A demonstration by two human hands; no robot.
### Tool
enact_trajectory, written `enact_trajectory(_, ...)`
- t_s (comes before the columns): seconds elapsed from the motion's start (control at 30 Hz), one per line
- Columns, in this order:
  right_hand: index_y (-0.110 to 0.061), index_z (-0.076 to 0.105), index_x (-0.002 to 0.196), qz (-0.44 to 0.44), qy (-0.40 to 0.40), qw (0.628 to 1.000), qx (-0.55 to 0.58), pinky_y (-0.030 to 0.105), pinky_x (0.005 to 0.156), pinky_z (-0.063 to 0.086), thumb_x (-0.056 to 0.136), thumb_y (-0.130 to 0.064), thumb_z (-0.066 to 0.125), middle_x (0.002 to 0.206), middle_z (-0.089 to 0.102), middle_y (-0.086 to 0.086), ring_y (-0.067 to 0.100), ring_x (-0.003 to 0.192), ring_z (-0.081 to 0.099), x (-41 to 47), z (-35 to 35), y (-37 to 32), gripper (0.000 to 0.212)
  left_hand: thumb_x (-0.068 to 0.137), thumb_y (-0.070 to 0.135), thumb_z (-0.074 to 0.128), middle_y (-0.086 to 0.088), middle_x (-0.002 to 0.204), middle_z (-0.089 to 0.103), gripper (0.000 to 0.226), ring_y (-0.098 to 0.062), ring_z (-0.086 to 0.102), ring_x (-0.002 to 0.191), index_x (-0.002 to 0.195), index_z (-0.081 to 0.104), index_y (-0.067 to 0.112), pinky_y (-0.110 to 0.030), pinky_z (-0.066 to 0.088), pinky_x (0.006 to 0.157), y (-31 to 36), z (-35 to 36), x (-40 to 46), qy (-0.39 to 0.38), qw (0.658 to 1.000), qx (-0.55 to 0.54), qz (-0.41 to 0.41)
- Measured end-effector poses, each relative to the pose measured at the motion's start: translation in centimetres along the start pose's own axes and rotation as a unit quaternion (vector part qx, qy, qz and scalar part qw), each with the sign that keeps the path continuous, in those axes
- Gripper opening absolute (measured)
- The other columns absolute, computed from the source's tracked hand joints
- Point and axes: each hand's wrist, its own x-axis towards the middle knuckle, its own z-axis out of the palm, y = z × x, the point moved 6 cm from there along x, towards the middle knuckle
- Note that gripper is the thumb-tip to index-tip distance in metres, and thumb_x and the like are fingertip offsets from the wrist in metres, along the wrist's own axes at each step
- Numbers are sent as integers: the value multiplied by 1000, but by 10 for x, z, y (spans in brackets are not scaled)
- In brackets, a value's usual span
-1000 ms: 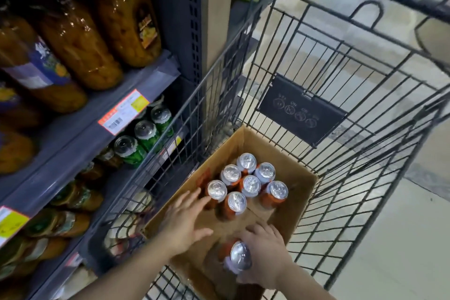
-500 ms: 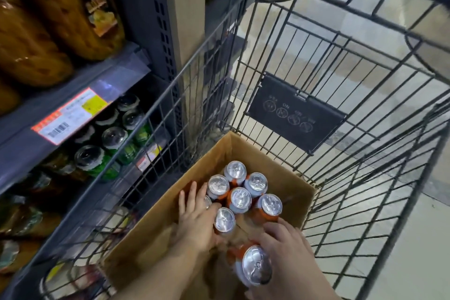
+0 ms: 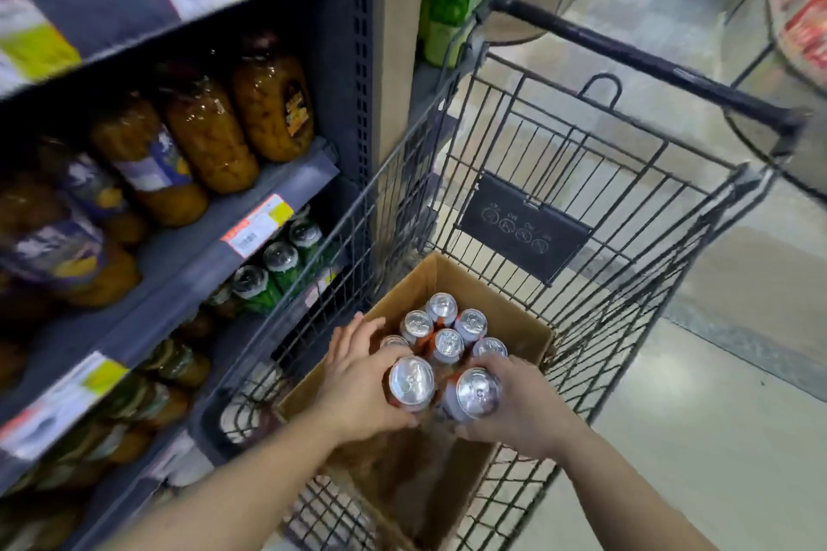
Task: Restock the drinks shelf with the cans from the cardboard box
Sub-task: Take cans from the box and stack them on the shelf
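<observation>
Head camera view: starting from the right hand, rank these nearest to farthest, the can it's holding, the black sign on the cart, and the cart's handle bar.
1. Can gripped in the right hand.
2. Black sign, beyond the cardboard box on the cart's end wall.
3. Handle bar, topmost and farthest.

Two bare hands each grip an orange can above an open cardboard box inside a wire shopping cart. The left hand holds one can, the right hand another. More cans stand upright in the box. Shelves of jars and green cans are at left.
</observation>
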Motion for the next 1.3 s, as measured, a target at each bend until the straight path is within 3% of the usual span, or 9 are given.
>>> enact_trajectory(0.1, -29, 53, 121, -14, 10, 999, 39, 34, 88, 51, 55, -53, 84, 109, 63, -10, 13, 100, 61, -28, -27, -36, 76, 42, 74, 74, 6, 157, 15, 86, -16, -8, 147, 121, 51, 49, -42, -5, 119, 17, -54, -33, 8, 999, -42, 19)
enact_trajectory(0.2, -32, 55, 112, -49, 35, 996, 64, 18, 75, 50, 55, -48, 88, 96, 63, -15, 1, 85, 60, -57, -54, -74, 68, 37, 78, 70, 6, 152, 23, 83, -19, 4, 147, 114, 51, 53, -45, 11, 119, 31, -105, -69, 37, 997, -67, 34)
enact_trajectory(0.27, -32, 57, 108, -86, 35, 993, 67, 20, 74, 51, 57, -44, 90, 95, 64, -16, -1, 85, 61, -80, -69, -105, 62, 36, 76, 73, 9, 145, 27, 77, -18, 12, 145, 107, 48, 57, -43, 17, 118, 38, -137, -99, 63, 993, -96, 35)
enact_trajectory(0.37, -31, 62, 106, -151, 31, 984, 87, 25, 80, 53, 62, -35, 90, 100, 67, -11, 3, 90, 64, -120, -82, -155, 53, 36, 73, 75, 12, 137, 29, 79, -10, 20, 140, 106, 44, 56, -35, 22, 116, 46, -184, -158, 114, 984, -138, 24)
enact_trajectory(0.5, -28, 67, 104, -232, 6, 957, 173, 15, 71, 52, 67, -20, 90, 93, 74, -15, -4, 83, 67, -177, -74, -226, 44, 37, 71, 74, 7, 133, 33, 84, -7, 28, 133, 112, 48, 44, -24, 26, 110, 52, -238, -265, 185, 967, -173, -15)
enact_trajectory(0.67, -24, 67, 110, -309, -61, 915, 252, 26, 77, 54, 59, -32, 89, 103, 76, -6, 12, 97, 71, -242, -33, -323, 57, 35, 59, 77, 19, 117, 43, 67, 15, 43, 102, 94, 47, 48, 3, 32, 80, 46, -292, -413, 276, 925, -249, -71)
enact_trajectory(0.87, -21, 65, 115, -399, -165, 861, 270, 28, 73, 53, 48, -40, 88, 108, 75, 0, 17, 98, 72, -333, 45, -463, 72, 41, 41, 88, 7, 104, 74, 76, -8, 68, 96, 111, 61, 32, -22, 52, 82, 6, -326, -599, 396, 832, -366, -131)
enact_trajectory(1.07, -21, 72, 105, -488, -259, 796, 248, 18, 62, 53, 66, -28, 82, 99, 77, 0, 13, 88, 73, -483, 141, -604, 40, 45, 39, 90, 3, 108, 75, 81, -13, 71, 97, 120, 60, 29, -24, 54, 73, -36, -348, -816, 488, 770, -389, -129)
enact_trajectory(1.3, -15, 69, 111, -572, -321, 717, 235, 26, 65, 54, 65, -33, 81, 100, 77, 7, 21, 90, 74, -672, 264, -753, 51, 52, 38, 89, -12, 114, 72, 77, -33, 68, 106, 121, 62, 16, -50, 52, 92, -67, -377, -1078, 566, 728, -353, -156)
